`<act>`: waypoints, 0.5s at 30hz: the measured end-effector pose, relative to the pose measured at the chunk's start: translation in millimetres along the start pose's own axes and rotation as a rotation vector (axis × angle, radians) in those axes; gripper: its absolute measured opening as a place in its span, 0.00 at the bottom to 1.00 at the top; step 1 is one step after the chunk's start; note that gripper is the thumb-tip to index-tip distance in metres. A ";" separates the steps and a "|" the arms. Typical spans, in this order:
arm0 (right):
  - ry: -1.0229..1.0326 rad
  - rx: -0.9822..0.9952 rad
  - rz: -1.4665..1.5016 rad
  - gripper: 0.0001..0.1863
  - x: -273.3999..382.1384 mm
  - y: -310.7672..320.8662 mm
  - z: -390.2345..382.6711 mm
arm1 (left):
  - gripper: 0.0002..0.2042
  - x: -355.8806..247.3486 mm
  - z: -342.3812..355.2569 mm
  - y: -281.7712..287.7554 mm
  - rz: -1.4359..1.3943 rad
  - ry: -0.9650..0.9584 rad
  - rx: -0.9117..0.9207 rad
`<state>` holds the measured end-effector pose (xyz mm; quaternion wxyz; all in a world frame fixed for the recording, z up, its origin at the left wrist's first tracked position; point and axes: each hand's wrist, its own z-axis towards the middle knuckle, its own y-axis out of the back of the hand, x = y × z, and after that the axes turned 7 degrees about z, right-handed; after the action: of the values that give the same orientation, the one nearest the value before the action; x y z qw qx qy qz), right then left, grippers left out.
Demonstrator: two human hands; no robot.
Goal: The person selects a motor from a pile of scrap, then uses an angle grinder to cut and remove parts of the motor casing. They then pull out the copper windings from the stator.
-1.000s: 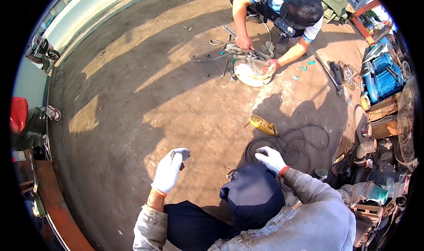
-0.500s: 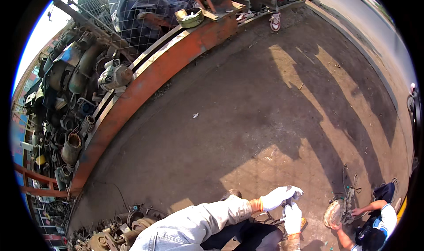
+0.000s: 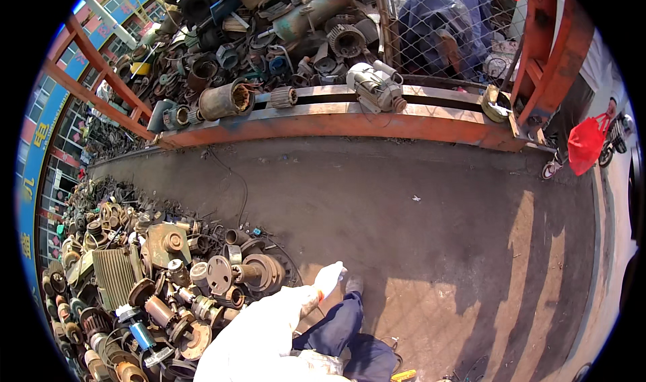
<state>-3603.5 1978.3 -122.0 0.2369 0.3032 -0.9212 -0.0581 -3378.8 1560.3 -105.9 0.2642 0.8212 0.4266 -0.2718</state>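
Observation:
My left hand [image 3: 330, 276], in a white glove with an orange cuff, is held out above my dark-trousered leg [image 3: 330, 321], close by my shoe [image 3: 354, 284]. Its fingers are closed, and what they hold, if anything, is too small and bright to make out. My right hand cannot be seen. To the left, a pile of rusty motor parts [image 3: 178, 301] lies on the dirt ground, with a round flanged part [image 3: 266, 271] nearest my hand. A thin cable [image 3: 242, 187] runs along the ground beside the pile.
An orange steel beam [image 3: 336, 126] crosses ahead, bearing a grey motor [image 3: 373, 89], a rusty stator [image 3: 222, 103] and a green tin [image 3: 495, 106]. More scrap and wire fencing stand behind. A person with a red bag [image 3: 587, 143] is at the right. A yellow piece [image 3: 404, 375] lies behind me.
My view has swung leftward toward the beam and scrap piles. The crouching co-worker has left view. My right hand, earlier visible next to my left, is no longer seen.

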 end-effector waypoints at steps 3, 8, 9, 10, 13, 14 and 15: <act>0.039 0.058 -0.174 0.08 65.5 -41.6 -27.4 | 0.20 31.6 -25.8 76.5 -0.080 0.103 -0.193; 0.194 0.067 -0.370 0.11 191.5 -90.5 -71.2 | 0.20 85.5 -50.9 125.4 -0.447 0.355 -0.288; 0.230 0.065 -0.407 0.12 215.9 -102.4 -79.2 | 0.19 94.5 -49.0 133.2 -0.508 0.345 -0.261; 0.265 0.051 -0.442 0.12 238.0 -112.5 -86.1 | 0.19 102.3 -43.6 137.9 -0.569 0.334 -0.225; 0.407 0.015 -0.526 0.15 303.0 -146.1 -99.0 | 0.18 59.3 -21.9 149.6 -0.504 0.247 -0.213; 0.469 0.002 -0.554 0.15 322.6 -158.2 -102.7 | 0.19 24.4 -15.4 152.6 -0.448 0.192 -0.198; 0.532 0.018 -0.595 0.16 336.5 -179.2 -106.2 | 0.19 -6.8 -18.6 163.2 -0.391 0.146 -0.208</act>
<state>-3695.1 1639.9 61.7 0.4375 0.5633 -0.7001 -0.0354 -3240.2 1487.9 -55.1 0.2580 0.7087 0.6215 -0.2121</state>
